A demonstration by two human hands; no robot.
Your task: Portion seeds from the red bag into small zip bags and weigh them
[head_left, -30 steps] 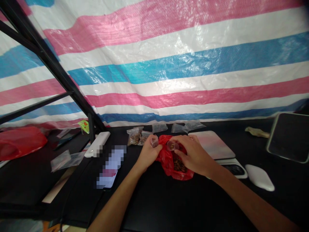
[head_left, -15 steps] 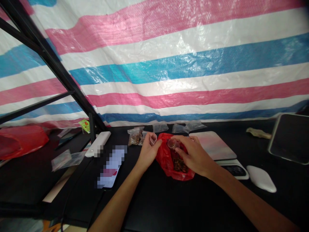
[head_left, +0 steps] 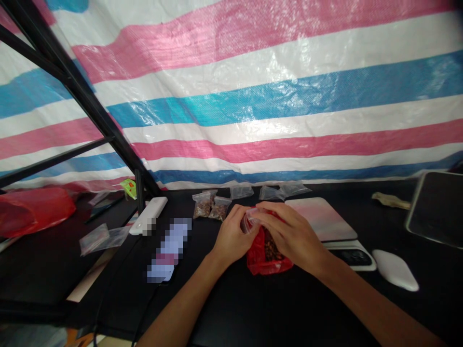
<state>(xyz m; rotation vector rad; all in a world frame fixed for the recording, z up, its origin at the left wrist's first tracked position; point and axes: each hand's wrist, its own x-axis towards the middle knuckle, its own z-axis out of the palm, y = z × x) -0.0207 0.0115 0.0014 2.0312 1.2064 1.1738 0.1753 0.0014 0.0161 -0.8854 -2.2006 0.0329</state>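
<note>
My left hand [head_left: 231, 236] has its fingers closed around a small clear zip bag [head_left: 246, 223], holding its mouth open. My right hand [head_left: 294, 231] grips a small clear plastic cup [head_left: 254, 215], tipped against the mouth of that bag. Whatever is inside the cup and bag is mostly hidden by the fingers. Below both hands, an open red plastic bag [head_left: 269, 268] rests on the black table. Small brown pieces [head_left: 272, 250] lie in it, partly covered by my right hand.
Two filled zip bags [head_left: 202, 207] stand behind my left hand, and flat clear bags [head_left: 241, 193] lie at the back. A kitchen scale [head_left: 321, 219] and a white rounded object [head_left: 395, 270] are right. Leftward lie a phone [head_left: 169, 250] and a long white device [head_left: 149, 216].
My right hand has moved left with the cup, and my left hand slightly right and down with the zip bag. Cup and bag, apart before, now meet. The view has shifted slightly.
</note>
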